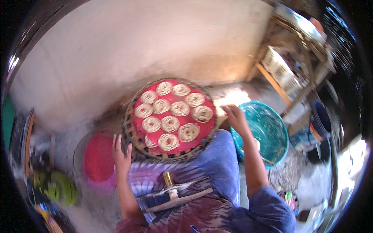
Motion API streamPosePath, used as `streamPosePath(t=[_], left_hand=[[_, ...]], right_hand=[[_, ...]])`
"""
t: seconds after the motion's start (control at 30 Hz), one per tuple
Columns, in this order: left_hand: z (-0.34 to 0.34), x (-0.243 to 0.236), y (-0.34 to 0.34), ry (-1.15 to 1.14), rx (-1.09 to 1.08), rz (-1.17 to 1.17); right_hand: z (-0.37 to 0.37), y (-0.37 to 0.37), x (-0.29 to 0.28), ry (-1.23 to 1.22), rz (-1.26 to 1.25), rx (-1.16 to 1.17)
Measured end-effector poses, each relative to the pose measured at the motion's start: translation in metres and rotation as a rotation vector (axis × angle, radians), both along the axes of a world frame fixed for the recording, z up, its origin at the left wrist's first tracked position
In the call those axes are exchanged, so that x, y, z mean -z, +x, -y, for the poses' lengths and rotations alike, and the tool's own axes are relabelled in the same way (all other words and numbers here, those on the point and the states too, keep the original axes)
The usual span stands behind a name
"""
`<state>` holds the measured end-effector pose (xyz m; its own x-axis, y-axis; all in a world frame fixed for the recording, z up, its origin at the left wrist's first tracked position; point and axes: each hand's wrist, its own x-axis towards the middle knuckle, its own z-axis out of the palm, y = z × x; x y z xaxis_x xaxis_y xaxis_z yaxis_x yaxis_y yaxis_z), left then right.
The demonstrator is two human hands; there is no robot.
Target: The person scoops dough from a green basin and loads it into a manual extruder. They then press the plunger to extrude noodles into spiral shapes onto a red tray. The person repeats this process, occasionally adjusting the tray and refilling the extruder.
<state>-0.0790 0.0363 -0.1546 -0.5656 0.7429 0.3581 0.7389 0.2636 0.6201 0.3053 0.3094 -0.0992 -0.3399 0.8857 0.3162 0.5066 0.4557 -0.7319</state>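
A round woven tray point(133, 144) rests against my knees, with a red sheet point(173, 152) spread over it. Several flat coils of pale dough strands point(180, 108) lie on the sheet. At the tray's lower left edge is my left hand point(122, 152), fingers spread and holding nothing. My right hand point(234, 115) hovers between the tray's right edge and a teal basin point(285, 134); its fingers reach forward, slightly blurred, with nothing visible in them. Across my lap lies a tool made of two wooden bars point(180, 200) with a brass cylinder point(168, 178) between them.
Wet residue coats the inside of the teal basin. Left of the tray stands a pink-red tub point(99, 157), and green rounded gas cylinders point(62, 188) are further left. A wooden rack point(274, 87) holding a white plastic basket point(280, 69) stands at right, near a dark bucket point(321, 118).
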Motion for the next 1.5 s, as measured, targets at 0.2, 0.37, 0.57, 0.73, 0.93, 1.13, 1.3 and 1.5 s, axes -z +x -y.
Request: streamPosePath(t=[0.2,0.37,0.57,0.73,0.93,1.13,1.3,1.5], left_hand=[[-0.021,0.004,0.001,-0.263,0.045,-0.128],[-0.021,-0.009,0.001,-0.036,0.241,-0.037],[-0.038,-0.055,0.03,0.154,0.276,0.087],[-0.047,-0.082,0.037,0.272,0.34,0.197],[-0.058,-0.096,0.029,0.348,0.432,0.31],[-0.075,-0.094,0.027,0.355,0.567,0.434],[-0.103,-0.082,0.036,0.299,0.585,0.532],[-0.123,-0.084,0.051,0.308,0.708,0.598]], right_hand=[[-0.101,-0.078,0.074,0.039,0.588,0.071],[-0.074,-0.092,0.06,-0.169,-0.19,0.412],[-0.043,-0.075,0.034,-0.54,-0.727,0.176],[0.001,-0.033,0.03,-0.72,-1.147,0.277],[0.098,0.154,-0.007,-0.542,-1.314,0.398],[0.289,0.378,-0.029,-0.031,-1.354,0.775],[0.475,0.467,0.005,0.197,-1.113,1.142],[0.611,0.468,0.09,0.292,-1.377,1.44]])
